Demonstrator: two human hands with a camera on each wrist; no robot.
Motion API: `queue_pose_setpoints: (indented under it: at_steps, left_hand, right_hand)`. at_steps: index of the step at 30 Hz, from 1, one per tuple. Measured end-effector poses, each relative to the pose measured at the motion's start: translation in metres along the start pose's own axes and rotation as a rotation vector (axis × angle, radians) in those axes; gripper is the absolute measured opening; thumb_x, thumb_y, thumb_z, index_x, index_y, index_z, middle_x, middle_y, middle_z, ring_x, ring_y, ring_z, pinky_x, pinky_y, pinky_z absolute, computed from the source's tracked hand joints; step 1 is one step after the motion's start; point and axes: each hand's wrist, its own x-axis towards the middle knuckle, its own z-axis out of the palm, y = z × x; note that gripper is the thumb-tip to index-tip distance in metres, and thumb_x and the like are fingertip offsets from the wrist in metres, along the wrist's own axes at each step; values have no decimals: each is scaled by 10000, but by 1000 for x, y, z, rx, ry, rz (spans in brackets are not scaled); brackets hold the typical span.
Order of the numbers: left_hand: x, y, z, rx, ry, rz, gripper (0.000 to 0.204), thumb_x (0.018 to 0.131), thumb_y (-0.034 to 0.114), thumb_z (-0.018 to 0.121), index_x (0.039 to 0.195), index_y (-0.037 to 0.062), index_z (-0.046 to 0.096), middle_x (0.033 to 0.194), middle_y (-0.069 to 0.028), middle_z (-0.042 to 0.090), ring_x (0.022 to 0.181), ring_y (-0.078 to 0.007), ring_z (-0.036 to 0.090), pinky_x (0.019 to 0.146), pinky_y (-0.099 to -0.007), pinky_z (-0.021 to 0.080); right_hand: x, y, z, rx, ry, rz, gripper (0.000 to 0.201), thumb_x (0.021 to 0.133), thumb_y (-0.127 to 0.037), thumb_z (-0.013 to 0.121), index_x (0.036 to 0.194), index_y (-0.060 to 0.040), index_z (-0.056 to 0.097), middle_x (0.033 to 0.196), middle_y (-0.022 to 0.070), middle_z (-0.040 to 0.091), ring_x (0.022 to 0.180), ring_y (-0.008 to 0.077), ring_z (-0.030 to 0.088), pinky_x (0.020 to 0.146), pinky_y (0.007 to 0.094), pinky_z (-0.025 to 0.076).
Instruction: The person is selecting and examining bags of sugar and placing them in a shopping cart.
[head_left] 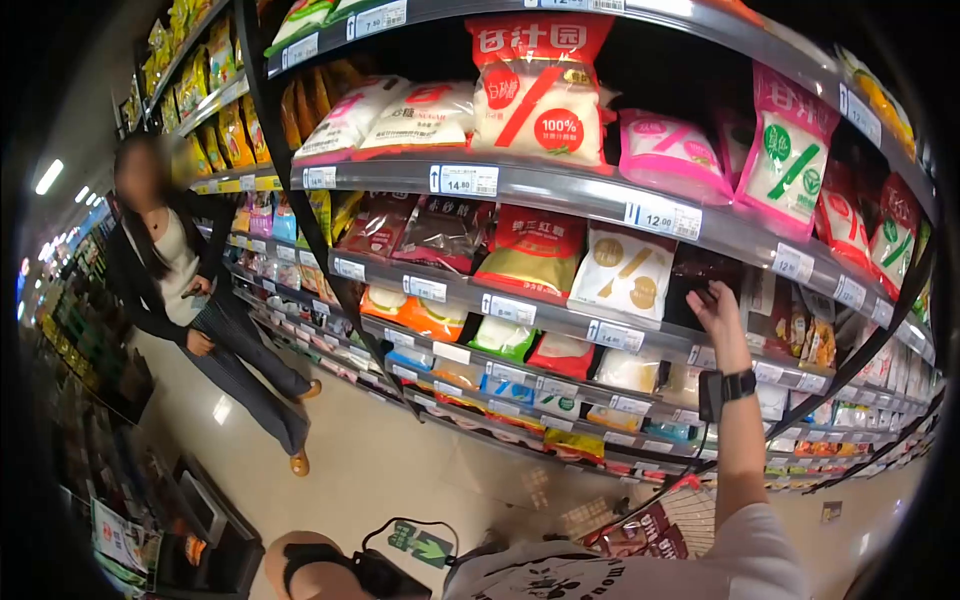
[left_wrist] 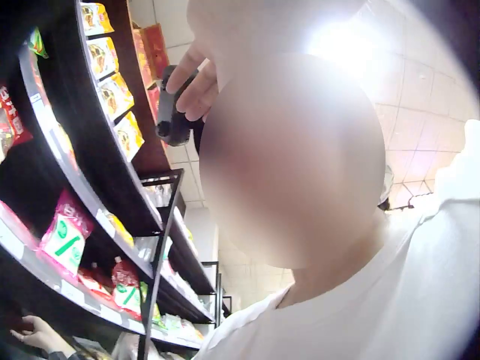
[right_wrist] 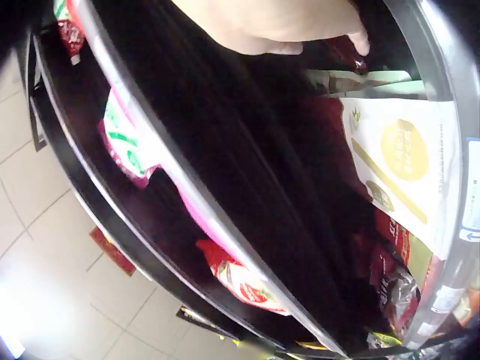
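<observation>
My right hand [head_left: 717, 308] reaches to a middle shelf, just right of a white bag with gold print [head_left: 622, 270]. Its fingers are loosely bent, with nothing seen in them. In the right wrist view, the hand [right_wrist: 281, 22] is above the white bag [right_wrist: 397, 150]; one fingertip is beside a dark red package [right_wrist: 346, 54], contact unclear. My left hand [left_wrist: 196, 86] is raised beside my head in the left wrist view, bent fingers against a black device [left_wrist: 174, 112]; whether they grip it is hidden. The head view does not show this hand.
Shelves hold sugar bags, including a large red-and-white bag [head_left: 538, 95] above and a pink bag [head_left: 675, 155]. Price labels line the shelf edge [head_left: 560, 185]. A person [head_left: 185, 250] stands in the aisle at left. A red patterned item [head_left: 660, 525] is low, near my body.
</observation>
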Motion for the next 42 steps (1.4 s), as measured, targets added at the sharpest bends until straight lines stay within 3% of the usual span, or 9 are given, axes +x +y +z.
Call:
queue_pose_setpoints:
  at_steps: [3, 4, 9, 13, 16, 17, 22, 26, 42]
  left_hand:
    - [-15, -23, 15, -82, -500, -377, 198, 576, 70, 548, 771, 41, 565, 665, -72, 541, 602, -189, 517, 525, -281, 410]
    - [-54, -48, 35, -113, -415, -213, 250, 565, 20, 530, 813, 35, 560, 783, -77, 551, 673, -195, 524, 548, -275, 416]
    - [-210, -87, 96, -298, -381, -1042, 205, 719, -4, 407, 896, 15, 509, 835, -90, 553, 725, -166, 541, 611, -242, 412]
    - [-308, -72, 101, -371, -224, -1461, 221, 743, -41, 371, 917, 20, 493, 808, -73, 560, 741, -124, 545, 632, -230, 430]
    - [-388, -66, 101, -450, -90, -1369, 566, 674, 289, 587, 1156, 151, 324, 789, -62, 551, 639, -273, 533, 544, -325, 427]
    - [-329, -56, 88, -365, -123, -1486, 232, 743, -42, 364, 920, 20, 502, 815, -72, 562, 730, -116, 545, 637, -230, 430]
    - [-325, -61, 73, -317, -108, -1515, 243, 745, -40, 361, 937, 18, 499, 816, -80, 561, 722, -135, 550, 645, -230, 430]
    - [-313, -62, 71, -334, -87, -1524, 246, 743, -37, 361, 940, 22, 497, 812, -86, 561, 724, -140, 550, 654, -232, 428]
    - [-279, -82, 112, -581, -288, -1289, 282, 728, -56, 383, 978, 31, 479, 852, -75, 554, 767, -136, 530, 679, -230, 412]
  right_hand:
    - [49, 14, -12, -66, 11, -121, 240, 730, -129, 453, 945, -34, 405, 914, 140, 438, 754, 262, 463, 695, 365, 418]
    - [58, 16, -16, -66, -31, -131, 228, 734, -131, 448, 939, -36, 415, 893, 133, 453, 759, 257, 463, 696, 359, 415]
    - [61, 14, -4, -35, -12, -146, 172, 764, -182, 448, 884, -60, 471, 788, 87, 520, 702, 202, 519, 632, 311, 460]
    - [74, 2, -3, -82, 20, -151, 226, 757, -256, 487, 896, -79, 462, 715, 76, 535, 569, 167, 534, 528, 276, 490]
    - [56, -5, 19, 138, -156, -202, 266, 741, -269, 518, 916, -81, 449, 749, 90, 530, 561, 210, 531, 493, 312, 491]
    - [93, 0, 4, 207, -273, -204, 274, 739, -265, 529, 924, -78, 453, 784, 95, 532, 631, 227, 536, 520, 337, 489]
    - [125, -14, -17, -32, -99, -115, 273, 779, -219, 468, 992, -50, 447, 928, 82, 499, 779, 193, 518, 598, 311, 497]
    - [204, -1, -53, -141, -223, -282, 191, 782, -230, 464, 804, -43, 496, 679, 67, 532, 489, 119, 507, 380, 186, 433]
    - [-114, 15, -72, 34, 75, -509, 217, 704, -198, 573, 875, -89, 493, 720, -11, 530, 599, 80, 495, 479, 194, 388]
